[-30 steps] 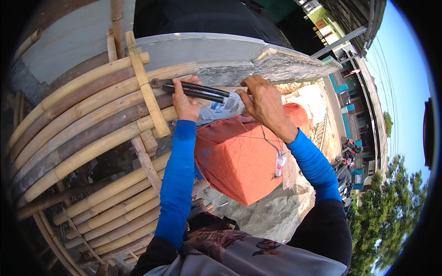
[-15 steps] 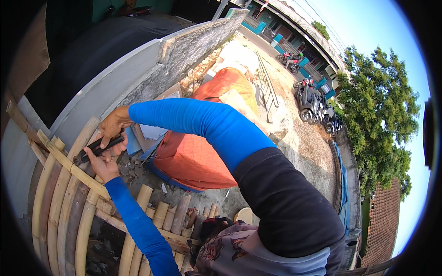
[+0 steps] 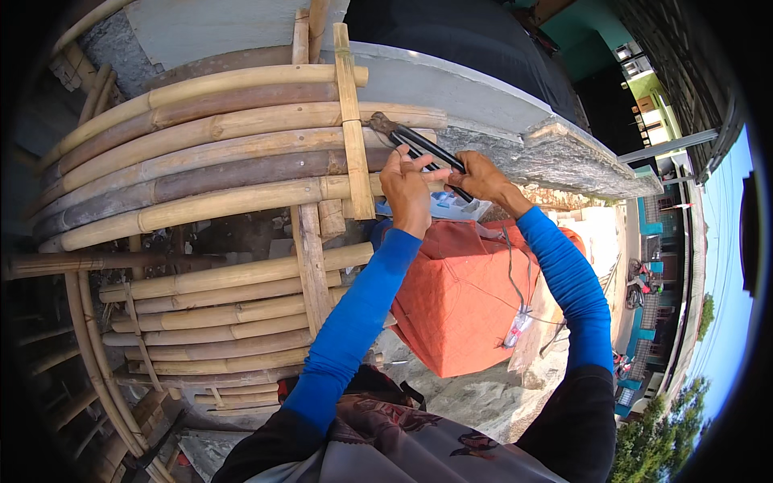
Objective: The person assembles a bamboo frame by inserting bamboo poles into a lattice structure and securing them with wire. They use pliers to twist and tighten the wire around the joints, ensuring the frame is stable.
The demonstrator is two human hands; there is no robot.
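Black-handled pincers (image 3: 427,147) reach left toward a split bamboo strip (image 3: 353,121) that crosses the bamboo poles (image 3: 241,122). Their rusty jaws sit just right of the strip, over a pole, near what looks like a tie; I cannot tell whether they grip it. My right hand (image 3: 481,179) is closed round the handle ends. Below the handles, my left hand (image 3: 408,193) has its fingers stretched out across the lower handle, apparently touching it. Both arms wear blue sleeves.
A lower row of bamboo poles (image 3: 225,310) lies nearer me, joined by an upright bamboo piece (image 3: 310,258). To the right stands a bulky load under an orange tarp (image 3: 459,282). Behind the poles runs a grey concrete wall (image 3: 459,88). Parked motorbikes (image 3: 640,282) stand far right.
My view has swung left, bringing the bamboo frame to the middle. The pincers stay near the strip in my right hand. My left hand's fingers now show stretched out.
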